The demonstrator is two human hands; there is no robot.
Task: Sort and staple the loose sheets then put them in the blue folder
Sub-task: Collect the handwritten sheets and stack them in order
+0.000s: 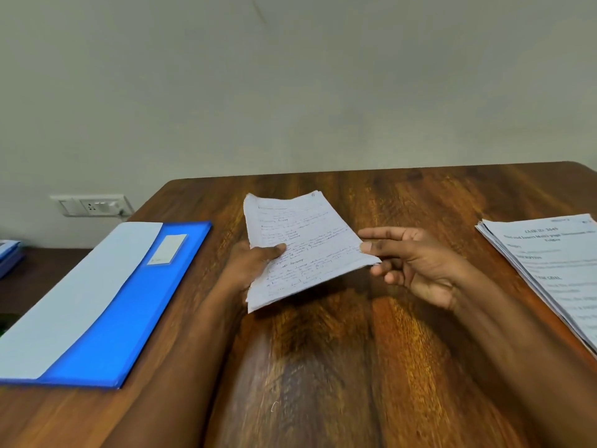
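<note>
A plain pale wall (290, 85) rises behind a dark wooden table (323, 350) with strong grain, and low on the wall at the far left sits a white switch and socket plate (89, 205). At the left edge of the view, off the table, the corner of some blue items (8, 257) shows, too cut off to identify. On the left part of the table lies the blue folder (129, 302), closed and flat, with a pale sheet or flap (74, 292) covering its left side and a small white label (168, 248) near its far end. Toward the middle, the left hand (255, 263) grips the handwritten sheets (307, 247) along their left edge, thumb curled over the top face and the remaining fingers hidden beneath. The sheets, a thin bundle covered in blue handwriting, are held above the table at a tilt, their far end pointing away from the person. The right hand (416, 263) meets the bundle's right edge, the thumb tip pressed on top near the corner and curled fingers under it, pinching that edge, while the index finger stretches out straight above the paper. On the bare wood near the bottom centre lies a small pale bent bit (274, 406), too small to identify. At the far right, a stack of printed sheets (549, 270) rests on the table, its layers slightly fanned and partly cut off by the frame.
</note>
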